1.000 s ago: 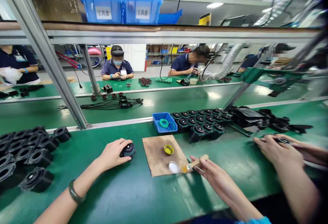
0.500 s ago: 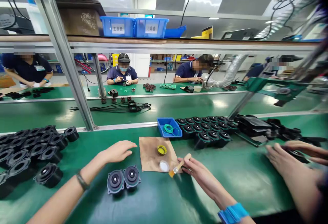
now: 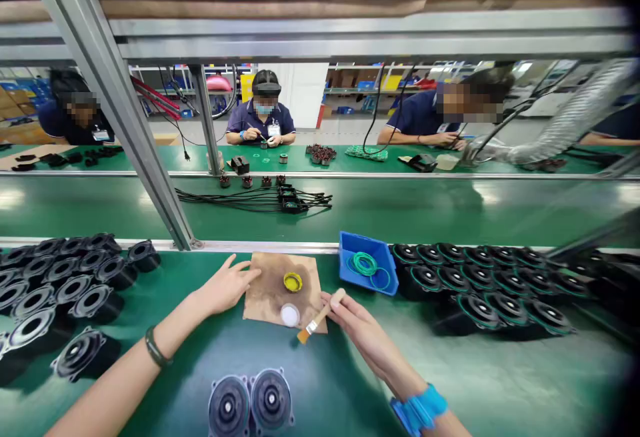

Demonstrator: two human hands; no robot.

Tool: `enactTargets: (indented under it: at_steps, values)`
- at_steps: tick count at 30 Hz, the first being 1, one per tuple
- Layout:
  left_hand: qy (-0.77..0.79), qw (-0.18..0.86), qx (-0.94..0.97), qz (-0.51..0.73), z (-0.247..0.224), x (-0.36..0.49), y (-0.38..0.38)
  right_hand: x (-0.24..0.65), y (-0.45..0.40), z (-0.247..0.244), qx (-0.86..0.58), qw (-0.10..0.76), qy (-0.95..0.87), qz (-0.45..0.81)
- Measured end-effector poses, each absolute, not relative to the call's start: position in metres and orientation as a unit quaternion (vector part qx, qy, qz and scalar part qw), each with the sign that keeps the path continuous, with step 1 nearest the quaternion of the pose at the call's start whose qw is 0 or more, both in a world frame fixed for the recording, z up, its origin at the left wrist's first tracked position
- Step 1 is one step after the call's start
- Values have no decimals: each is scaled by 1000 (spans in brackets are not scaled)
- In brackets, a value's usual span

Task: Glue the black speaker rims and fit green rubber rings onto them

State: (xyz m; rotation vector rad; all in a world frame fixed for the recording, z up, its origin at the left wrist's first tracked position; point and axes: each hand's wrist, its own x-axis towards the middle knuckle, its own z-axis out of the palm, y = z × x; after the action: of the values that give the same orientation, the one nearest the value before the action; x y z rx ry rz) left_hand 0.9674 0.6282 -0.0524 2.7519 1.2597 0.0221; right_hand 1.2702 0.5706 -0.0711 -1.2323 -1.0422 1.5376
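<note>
My right hand grips a small paintbrush by its wooden handle, the bristles pointing down and left. Under the brush's upper part lies a stained brown cardboard sheet. On that sheet sit a yellow cap and a white round lid. With fingers spread, my left hand rests at the cardboard's left edge and holds nothing. Closer to me, two round black motor housings stand side by side on the green table.
Rows of open black housings fill the left side. A blue bin holds green rings. Right of it stand rows of housings with green rings. A metal post rises at left; co-workers sit across the bench.
My view has shifted right and down. My left hand now reaches the cardboard's left edge. The brush stays in my right hand. Another person's hands at the right have left the view.
</note>
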Motion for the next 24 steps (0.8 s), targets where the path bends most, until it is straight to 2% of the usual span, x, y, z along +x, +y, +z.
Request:
enactTargets:
  at_steps: [5, 8, 11, 14, 17, 20, 24]
  values:
    - [490, 47, 870, 30, -30, 951, 621, 1266, 599, -70, -490, 487, -451, 564]
    - [514, 75, 851, 72, -12, 931, 572, 1269, 598, -64, -477, 541, -471, 507]
    - [455, 124, 875, 106, -14, 924, 507, 1266, 592, -58, -465, 563, -496, 470]
    - [450, 46, 877, 162, -40, 943, 460, 1256, 590, -57, -471, 556, -545, 416]
    - [393, -39, 901, 178, -69, 973, 447, 1245, 591, -61, -473, 534, -603, 358]
    - [399, -38, 895, 194, -79, 993, 452, 1238, 594, -68, -470, 515, -629, 343]
    - [409, -1, 877, 252, -71, 1003, 466, 1231, 596, -76, -471, 495, -661, 309]
